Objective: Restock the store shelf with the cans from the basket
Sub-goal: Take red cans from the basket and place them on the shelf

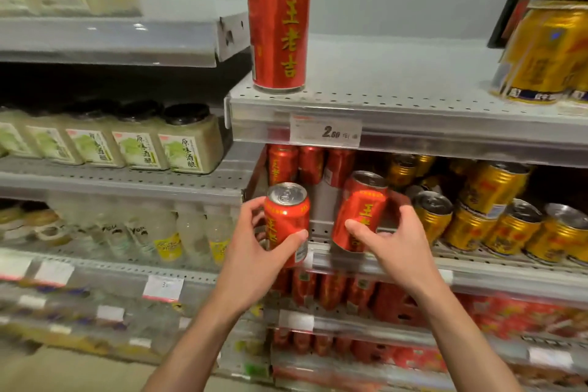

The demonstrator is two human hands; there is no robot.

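Note:
My left hand [254,251] grips a red can with yellow characters [286,216], held upright in front of the middle shelf. My right hand [391,242] grips a second red can [359,210], tilted to the left, at the front edge of that shelf [477,267]. Further red cans [296,165] stand at the back of the same shelf. One tall red can [278,29] stands alone on the grey upper shelf [397,86], above both hands. The basket is out of view.
Gold cans [496,219] crowd the middle shelf right of my right hand. Gold packs [547,54] sit at the upper shelf's right end. Jars with green labels [140,143] and bottles fill the left bay. A price tag [326,130] reads 2.60. More red cans [334,289] line lower shelves.

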